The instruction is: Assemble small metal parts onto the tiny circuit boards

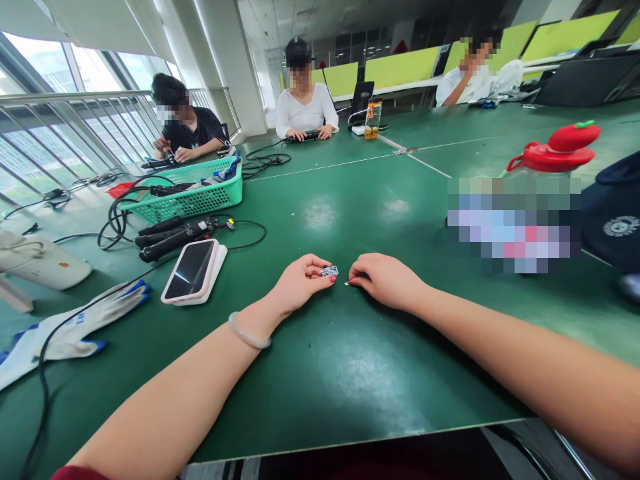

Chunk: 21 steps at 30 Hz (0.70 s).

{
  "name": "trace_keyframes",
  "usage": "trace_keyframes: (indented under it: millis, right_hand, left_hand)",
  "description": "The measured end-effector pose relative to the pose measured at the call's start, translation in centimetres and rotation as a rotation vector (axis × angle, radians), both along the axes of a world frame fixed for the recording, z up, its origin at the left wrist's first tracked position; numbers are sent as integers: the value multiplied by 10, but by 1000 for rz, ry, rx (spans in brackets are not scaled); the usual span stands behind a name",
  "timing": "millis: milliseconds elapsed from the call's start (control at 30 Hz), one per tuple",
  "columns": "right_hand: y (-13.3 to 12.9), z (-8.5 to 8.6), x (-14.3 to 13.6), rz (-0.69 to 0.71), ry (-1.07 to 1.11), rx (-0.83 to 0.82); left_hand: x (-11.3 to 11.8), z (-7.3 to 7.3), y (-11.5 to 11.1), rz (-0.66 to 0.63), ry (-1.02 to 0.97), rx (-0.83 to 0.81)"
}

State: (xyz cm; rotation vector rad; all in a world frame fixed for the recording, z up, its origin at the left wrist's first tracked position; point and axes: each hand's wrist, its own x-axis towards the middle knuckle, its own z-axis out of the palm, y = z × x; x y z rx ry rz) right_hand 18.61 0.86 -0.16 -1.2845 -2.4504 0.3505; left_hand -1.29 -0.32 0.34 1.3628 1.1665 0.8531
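Note:
Over the green table (300,373), my left hand (299,283) pinches a small circuit board (329,271) between thumb and fingers. The board looks blue-white with dark marks; its details are too small to read. Just right of it, my right hand (383,277) is closed in a pinch on a tiny whitish piece (347,284), too small to name. A narrow gap separates the board from the piece. A pale bangle (249,331) rings my left wrist.
Left of my hands lie a phone (193,270), black tools with cables (175,237), a green basket (195,199) and white-blue gloves (75,327). To the right stand a red-lidded bottle (557,157) and a dark bag (615,213). Several people (306,107) sit across the table.

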Motion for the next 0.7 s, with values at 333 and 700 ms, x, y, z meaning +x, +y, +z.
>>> trace_keyframes:
  millis: [333, 700]
  right_hand:
    - [-13, 8, -14, -7, 183, 163]
    - [-14, 4, -16, 49, 210, 197]
  left_hand:
    - [3, -3, -2, -66, 77, 74]
    - [3, -2, -2, -65, 26, 49]
